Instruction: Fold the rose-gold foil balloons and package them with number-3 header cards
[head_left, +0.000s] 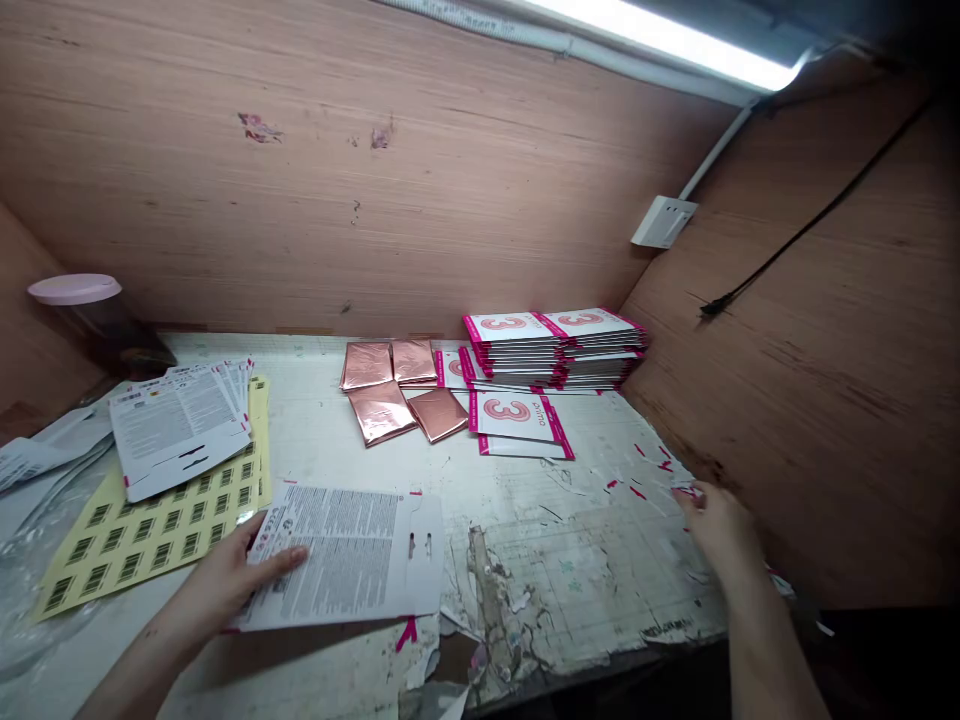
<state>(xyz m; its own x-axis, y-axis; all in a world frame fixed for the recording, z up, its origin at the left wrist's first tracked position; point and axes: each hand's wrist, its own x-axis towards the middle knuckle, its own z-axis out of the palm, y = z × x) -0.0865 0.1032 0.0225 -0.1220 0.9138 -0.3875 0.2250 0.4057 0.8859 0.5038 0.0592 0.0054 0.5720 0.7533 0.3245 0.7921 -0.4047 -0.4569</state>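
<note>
My left hand (238,572) grips the left edge of a white printed card (352,555), thumb on top. The card shows small grey text and has slots at its right end. At the table's right side, my right hand (716,525) has its fingers pinched together among small pink and white paper scraps (637,492). A whitish-pink bit shows at its fingertips, too small to make out. Left of the held card, more printed cards (180,425) lie fanned over a yellow sheet of barcode stickers (150,540).
Several copper foil packets (381,412) lie at mid-table. Stacks of pink-edged cards with a 3 (555,350) stand at the back right, loose ones (517,415) before them. A lidded cup (105,325) stands back left. The tabletop (570,570) is torn near the front edge.
</note>
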